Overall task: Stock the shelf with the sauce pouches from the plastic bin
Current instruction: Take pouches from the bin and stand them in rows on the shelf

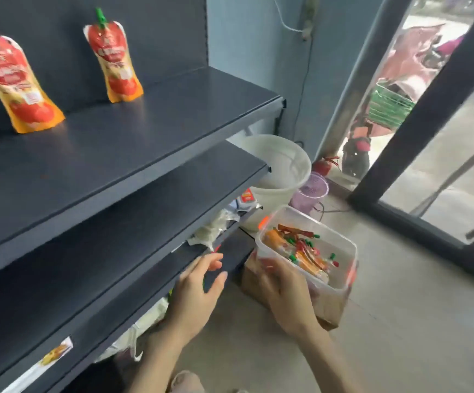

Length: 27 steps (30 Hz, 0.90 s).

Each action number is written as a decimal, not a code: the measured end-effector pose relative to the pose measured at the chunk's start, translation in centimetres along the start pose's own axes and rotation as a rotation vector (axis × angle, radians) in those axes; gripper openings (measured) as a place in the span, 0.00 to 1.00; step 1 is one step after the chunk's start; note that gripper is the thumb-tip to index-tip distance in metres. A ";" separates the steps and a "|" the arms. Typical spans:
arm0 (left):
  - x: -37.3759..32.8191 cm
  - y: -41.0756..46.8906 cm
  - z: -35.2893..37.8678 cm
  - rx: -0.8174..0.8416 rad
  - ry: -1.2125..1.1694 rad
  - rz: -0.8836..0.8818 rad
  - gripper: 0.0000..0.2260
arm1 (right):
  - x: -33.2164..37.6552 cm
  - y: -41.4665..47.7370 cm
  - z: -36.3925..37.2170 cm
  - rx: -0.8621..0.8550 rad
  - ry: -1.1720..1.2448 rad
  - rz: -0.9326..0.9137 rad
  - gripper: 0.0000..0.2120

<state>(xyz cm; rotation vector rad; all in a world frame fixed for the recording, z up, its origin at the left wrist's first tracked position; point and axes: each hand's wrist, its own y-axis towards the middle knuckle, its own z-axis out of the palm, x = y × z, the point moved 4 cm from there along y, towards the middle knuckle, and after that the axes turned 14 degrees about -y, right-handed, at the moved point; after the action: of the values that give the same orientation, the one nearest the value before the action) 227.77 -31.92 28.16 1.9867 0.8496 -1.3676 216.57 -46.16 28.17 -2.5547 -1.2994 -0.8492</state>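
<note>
Two red and orange sauce pouches with green caps stand upright on the dark top shelf [150,131]: one at the left edge [17,86], one further right [115,61]. A clear plastic bin [340,251] holding several more pouches [301,248] rests on a cardboard box [329,307] on the floor. My right hand [284,290] grips the bin's near rim. My left hand [196,290] hovers with fingers apart beside the lower shelf's edge, holding nothing.
A second dark shelf [133,228] and a lower one [230,251] sit below, with white bags beneath them. A white bucket [278,171] and a purple basket [311,194] stand behind the bin. A glass door [428,137] is at the right.
</note>
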 end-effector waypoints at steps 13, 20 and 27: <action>2.3 11.2 18.6 0.450 0.053 -0.073 0.12 | -18.8 4.7 -2.7 -0.077 0.049 0.463 0.10; 7.6 21.5 26.3 0.527 0.048 -0.289 0.11 | -27.5 13.0 0.3 0.039 0.116 0.656 0.11; 15.4 28.7 34.1 0.615 0.075 -0.496 0.09 | -35.8 19.8 5.5 0.149 0.144 0.793 0.10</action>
<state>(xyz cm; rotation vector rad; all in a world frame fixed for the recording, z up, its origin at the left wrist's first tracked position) 234.26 -73.02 6.04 2.3866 1.1038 -2.0377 217.74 -81.21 6.28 -2.4867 -0.2272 -0.6973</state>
